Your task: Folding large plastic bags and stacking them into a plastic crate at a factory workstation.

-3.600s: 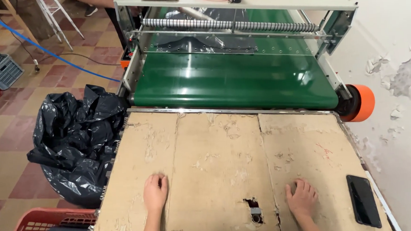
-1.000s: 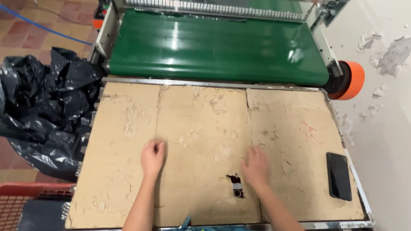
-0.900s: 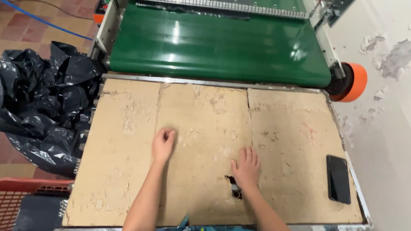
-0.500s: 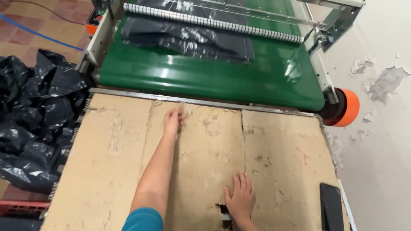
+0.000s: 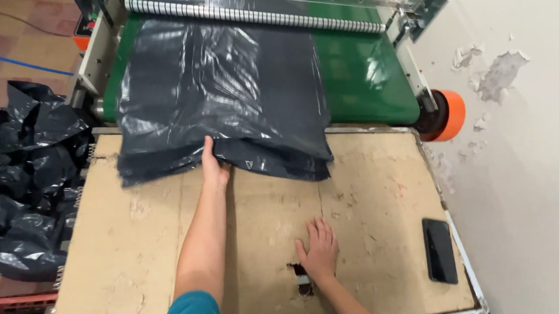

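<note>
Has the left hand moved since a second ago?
Yes. The left hand went forward across the cardboard tabletop to its far edge by the green belt, now gripping the black plastic bags.

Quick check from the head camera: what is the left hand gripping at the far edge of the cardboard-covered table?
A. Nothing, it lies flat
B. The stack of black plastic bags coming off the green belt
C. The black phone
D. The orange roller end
B: the left hand grips the near edge of the black plastic bags, while the right hand lies flat on the cardboard.

A flat black phone (image 5: 439,250), its dark rectangular screen blank, lies near the table's (image 5: 383,190) right edge.
</note>
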